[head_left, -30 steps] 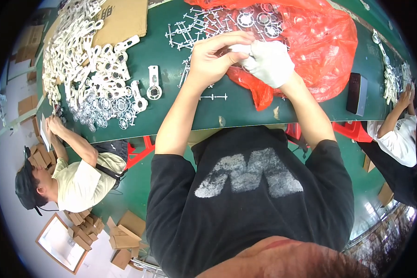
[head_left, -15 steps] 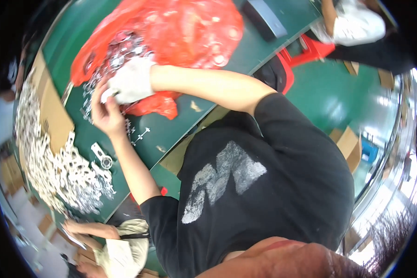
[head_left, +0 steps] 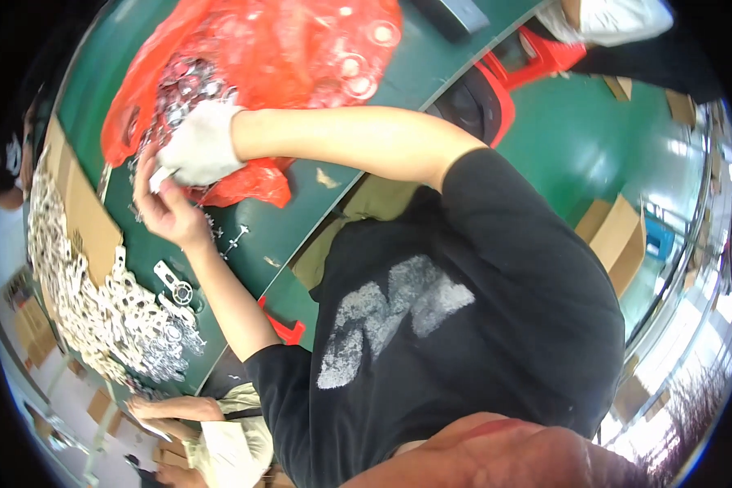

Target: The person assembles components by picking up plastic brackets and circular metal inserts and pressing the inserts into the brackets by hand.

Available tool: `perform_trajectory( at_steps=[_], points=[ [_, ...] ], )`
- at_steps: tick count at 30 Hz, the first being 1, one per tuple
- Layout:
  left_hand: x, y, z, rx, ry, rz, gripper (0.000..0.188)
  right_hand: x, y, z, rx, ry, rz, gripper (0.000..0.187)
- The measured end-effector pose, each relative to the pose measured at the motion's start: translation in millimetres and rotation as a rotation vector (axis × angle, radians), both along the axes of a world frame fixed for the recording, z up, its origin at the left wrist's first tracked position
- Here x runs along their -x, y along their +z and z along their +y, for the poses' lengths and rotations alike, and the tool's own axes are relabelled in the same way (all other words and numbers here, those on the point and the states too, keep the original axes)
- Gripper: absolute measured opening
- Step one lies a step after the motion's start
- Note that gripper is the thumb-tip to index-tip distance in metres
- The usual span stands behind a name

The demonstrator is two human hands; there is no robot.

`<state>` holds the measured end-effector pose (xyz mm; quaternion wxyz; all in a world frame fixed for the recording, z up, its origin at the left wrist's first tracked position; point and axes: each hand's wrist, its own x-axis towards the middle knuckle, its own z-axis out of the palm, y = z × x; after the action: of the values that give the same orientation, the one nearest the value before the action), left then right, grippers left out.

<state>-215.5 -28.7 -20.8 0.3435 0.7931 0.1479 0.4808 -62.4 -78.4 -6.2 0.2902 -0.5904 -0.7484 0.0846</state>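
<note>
The plastic bag (head_left: 317, 61) looks glossy, the cloth glove (head_left: 201, 146) matt.

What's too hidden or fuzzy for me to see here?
In the head view:
Anything between left hand and gloved right hand: covered by the hands themselves.
Silver parts: blurred, and partly covered by the red bag.
Far end of the dark box: cut off by the top edge.

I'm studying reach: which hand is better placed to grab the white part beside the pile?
Probably the left hand: it's nearer that white part; the gloved right hand is farther, by the red bag.
</note>
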Motion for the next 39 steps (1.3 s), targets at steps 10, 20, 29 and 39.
perform_trajectory(
  at_steps=[10,20,29,39],
  points=[
    [11.5,23.3,-10.1,0.012,0.034,0.065,0.032,-7.8,4.9,-12.6,0.067,0.022,-0.057,0.025],
    [27.1,43.1,-4.1,0.114,-0.089,0.12,0.043,-9.7,11.8,-13.7,-0.022,0.042,-0.115,0.022],
    [43.3,72.3,111.1,0.648,0.167,0.317,0.032,-3.5,40.3,-16.3,0.076,-0.235,0.244,0.044],
    [-11.0,-11.4,277.7,1.163,0.341,-0.349,0.038,-7.9,6.1,-13.0,-0.083,-0.239,0.337,0.028]
  ],
)
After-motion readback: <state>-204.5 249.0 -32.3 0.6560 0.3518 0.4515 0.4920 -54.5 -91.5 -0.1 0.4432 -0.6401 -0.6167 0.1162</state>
